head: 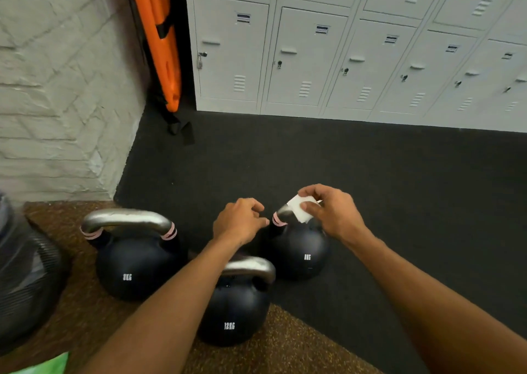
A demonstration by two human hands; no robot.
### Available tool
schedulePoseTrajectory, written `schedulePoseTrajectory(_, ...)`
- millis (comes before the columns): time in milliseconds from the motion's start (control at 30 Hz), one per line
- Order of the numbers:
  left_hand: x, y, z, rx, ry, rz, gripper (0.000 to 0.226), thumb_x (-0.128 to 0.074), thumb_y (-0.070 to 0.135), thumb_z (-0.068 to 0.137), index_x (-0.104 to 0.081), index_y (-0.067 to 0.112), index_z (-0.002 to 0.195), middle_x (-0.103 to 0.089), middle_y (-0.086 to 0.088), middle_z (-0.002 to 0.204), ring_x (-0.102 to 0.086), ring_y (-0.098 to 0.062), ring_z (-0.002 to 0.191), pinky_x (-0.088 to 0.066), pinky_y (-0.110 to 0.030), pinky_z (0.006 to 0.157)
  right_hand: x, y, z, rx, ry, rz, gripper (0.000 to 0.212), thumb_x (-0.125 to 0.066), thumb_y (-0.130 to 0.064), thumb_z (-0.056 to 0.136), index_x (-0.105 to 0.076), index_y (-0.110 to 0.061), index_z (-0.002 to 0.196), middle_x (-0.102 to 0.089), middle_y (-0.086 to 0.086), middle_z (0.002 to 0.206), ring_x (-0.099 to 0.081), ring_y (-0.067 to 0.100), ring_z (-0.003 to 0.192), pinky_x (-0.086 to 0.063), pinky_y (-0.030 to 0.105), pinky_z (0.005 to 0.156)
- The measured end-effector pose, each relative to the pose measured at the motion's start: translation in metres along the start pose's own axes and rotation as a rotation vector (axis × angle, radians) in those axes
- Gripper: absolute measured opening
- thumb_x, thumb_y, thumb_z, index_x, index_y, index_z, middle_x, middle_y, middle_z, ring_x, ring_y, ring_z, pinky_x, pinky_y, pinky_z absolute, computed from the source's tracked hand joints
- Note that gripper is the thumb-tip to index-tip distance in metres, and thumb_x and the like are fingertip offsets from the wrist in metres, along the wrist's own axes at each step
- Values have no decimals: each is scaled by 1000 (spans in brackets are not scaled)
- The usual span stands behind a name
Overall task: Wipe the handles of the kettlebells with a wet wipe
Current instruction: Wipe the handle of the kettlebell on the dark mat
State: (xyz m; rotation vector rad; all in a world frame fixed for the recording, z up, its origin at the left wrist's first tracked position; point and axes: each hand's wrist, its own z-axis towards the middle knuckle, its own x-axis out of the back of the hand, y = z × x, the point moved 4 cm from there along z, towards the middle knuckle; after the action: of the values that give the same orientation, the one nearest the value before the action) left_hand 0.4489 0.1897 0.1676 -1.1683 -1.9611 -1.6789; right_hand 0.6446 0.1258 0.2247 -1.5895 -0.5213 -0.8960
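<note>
Three black kettlebells with silver handles stand on the floor. The right 8 kg kettlebell [299,255] has its handle under my right hand [330,212], which pinches a white wet wipe [301,209] against the handle. My left hand [239,222] hovers just left of that handle, fingers curled with nothing in them, not clearly touching it. The 12 kg kettlebell [232,308] sits nearest me, partly hidden by my left forearm. The left 8 kg kettlebell [134,262] stands apart with its handle fully visible.
Grey lockers [342,60] line the far wall. An orange board [159,37] leans in the corner beside a white brick wall [57,88]. A dark ribbed object [25,282] lies at the left edge, and something green [45,365] shows at the bottom left.
</note>
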Motion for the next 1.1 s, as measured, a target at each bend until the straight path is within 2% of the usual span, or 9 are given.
schedulePoseTrajectory(133, -21, 3, 31, -14, -22, 81, 44, -78, 45, 79, -64, 40, 121, -69, 13, 119, -64, -17, 112, -54, -38, 90, -10, 7, 20, 9, -43, -84, 24, -69, -26, 88, -69, -31, 112, -65, -15, 102, -61, 6, 91, -42, 20, 79)
schedulePoseTrajectory(267, -38, 0, 50, 9, -50, 118, 53, -80, 48, 77, -60, 41, 125, -67, 9, 122, -63, -19, 111, -54, -37, 85, -26, 13, 31, 12, -60, -118, 22, -72, -30, 85, -69, -34, 106, -69, -14, 105, -62, 7, 95, -50, 30, 86)
schedulePoseTrajectory(433, -49, -2, 60, -13, -75, 87, 41, -81, 54, 72, -66, 42, 109, -70, 12, 106, -65, -17, 99, -50, -34, 71, -37, 8, 40, 19, -81, -147, 20, -73, -29, 85, -69, -31, 104, -68, -9, 99, -63, 13, 93, -51, 32, 78)
schedulePoseTrajectory(567, -52, -1, 56, -51, -82, 96, 19, -77, 52, 77, -67, 40, 89, -71, 6, 94, -65, -21, 89, -50, -33, 67, -49, 1, 42, 123, -50, -345, 16, -67, -36, 88, -68, -34, 104, -67, -9, 100, -62, 15, 95, -49, 32, 76)
schedulePoseTrajectory(700, -53, 7, 45, -155, -48, 273, 22, -60, 45, 91, -69, 38, 110, -70, -3, 104, -65, -30, 97, -42, -35, 68, -61, 1, 34, 343, 57, -716, 17, -61, -36, 91, -74, -30, 100, -57, -1, 105, -53, 22, 92, -46, 34, 68)
schedulePoseTrajectory(767, -58, 5, 41, -222, -156, 355, 37, -49, 31, 96, -56, 35, 132, -67, -7, 117, -62, -32, 105, -42, -38, 72, -64, -1, 24, 470, 128, -932, 23, -51, -27, 89, -74, -26, 89, -56, 1, 100, -49, 24, 83, -38, 35, 60)
schedulePoseTrajectory(833, -62, -4, 37, -224, -304, 339, 63, -44, 20, 95, -27, 33, 154, -61, -9, 131, -57, -33, 117, -47, -41, 82, -67, 2, 12, 547, 125, -1059, 40, -32, -20, 83, -71, -20, 95, -58, 0, 98, -50, 25, 82, -36, 37, 61)
schedulePoseTrajectory(933, -59, -9, 31, -194, -417, 297, 79, -42, 13, 94, -2, 33, 159, -52, -13, 144, -52, -34, 125, -46, -39, 93, -71, 6, -1, 574, 93, -1123, 52, -24, -18, 84, -66, -12, 115, -59, 1, 104, -54, 25, 89, -41, 39, 68)
schedulePoseTrajectory(1100, -59, -9, 23, -170, -459, 282, 82, -40, 14, 95, 9, 37, 157, -49, -17, 141, -55, -34, 114, -42, -36, 81, -74, 4, -5, 495, 70, -1200, 50, -25, -17, 85, -63, -9, 116, -56, 4, 107, -52, 25, 87, -41, 40, 69)
